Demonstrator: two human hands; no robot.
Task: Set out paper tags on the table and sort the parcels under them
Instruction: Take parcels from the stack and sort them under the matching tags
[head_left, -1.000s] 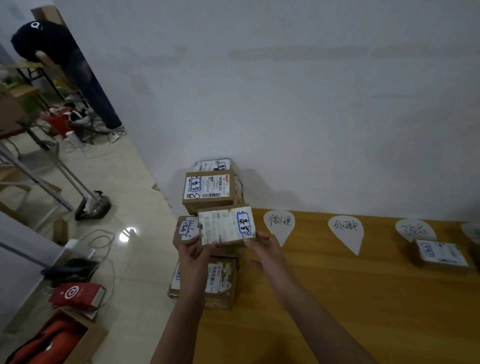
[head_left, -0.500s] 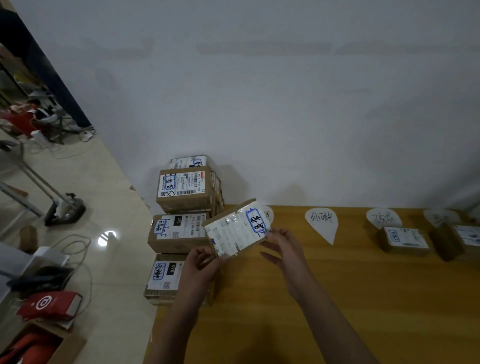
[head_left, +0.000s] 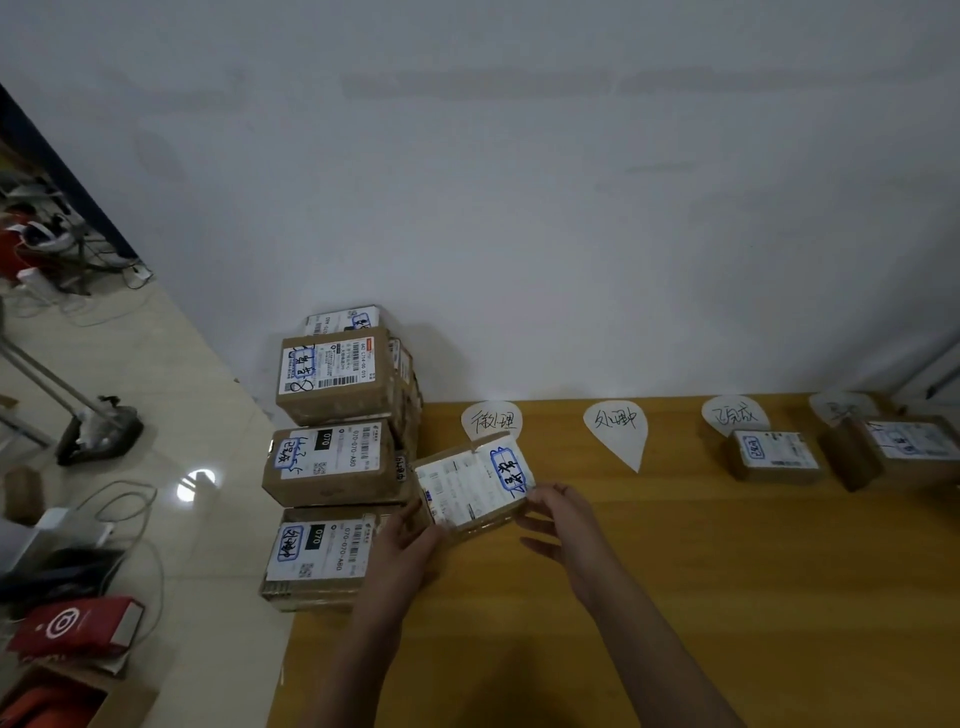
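I hold a small cardboard parcel (head_left: 474, 488) with a white label and blue handwriting over the wooden table (head_left: 675, 597), tilted, just below the leftmost paper tag (head_left: 491, 418). My left hand (head_left: 410, 540) grips its near left corner and my right hand (head_left: 563, 514) its right edge. Further right along the wall lie a second tag (head_left: 618, 428), a third tag (head_left: 733, 414) with a parcel (head_left: 774, 454) under it, and a fourth tag (head_left: 841, 408) with a larger parcel (head_left: 901, 447) under it. A stack of parcels (head_left: 332, 462) stands at the table's left end.
The white wall runs along the table's far edge. Left of the table, on the tiled floor, are cables, a stand base (head_left: 98, 428), a red pouch (head_left: 78, 626) and an open carton (head_left: 67, 696).
Both hands have carried the parcel rightward and down from above the stack to over the table, below the leftmost tag. The camera has panned right, so more tags and parcels show.
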